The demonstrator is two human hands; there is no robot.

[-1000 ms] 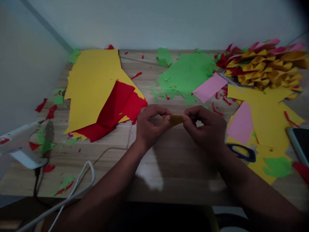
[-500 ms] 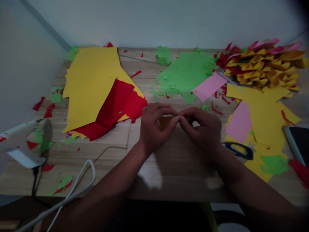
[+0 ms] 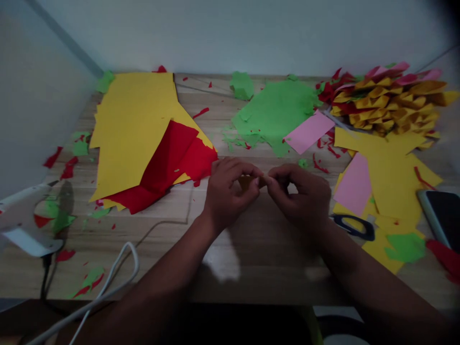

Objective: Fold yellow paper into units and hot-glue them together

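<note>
Above the middle of the table, my left hand (image 3: pixel 232 191) and my right hand (image 3: pixel 300 194) pinch a small piece of yellow paper (image 3: pixel 246 182) between thumbs and fingertips. Most of the paper is hidden behind my left fingers; a narrow tip of it reaches across to my right fingertips. Left of my hands lie large yellow sheets (image 3: pixel 132 120) with crumpled red paper (image 3: pixel 165 167) on top. Beyond my hands is a torn green sheet (image 3: pixel 278 110), with a pink paper strip (image 3: pixel 309 132) overlapping its right edge.
A white glue gun (image 3: pixel 27 220) stands at the left edge near a white cable (image 3: pixel 132 268). At right are a heap of folded yellow paper (image 3: pixel 391 105), cut yellow sheets (image 3: pixel 395 177), dark-handled scissors (image 3: pixel 354 227) and a phone (image 3: pixel 443 215). Red and green scraps are scattered about.
My fingertips have drawn slightly apart, and a tip of the yellow paper now shows between them. The view has shifted a little.
</note>
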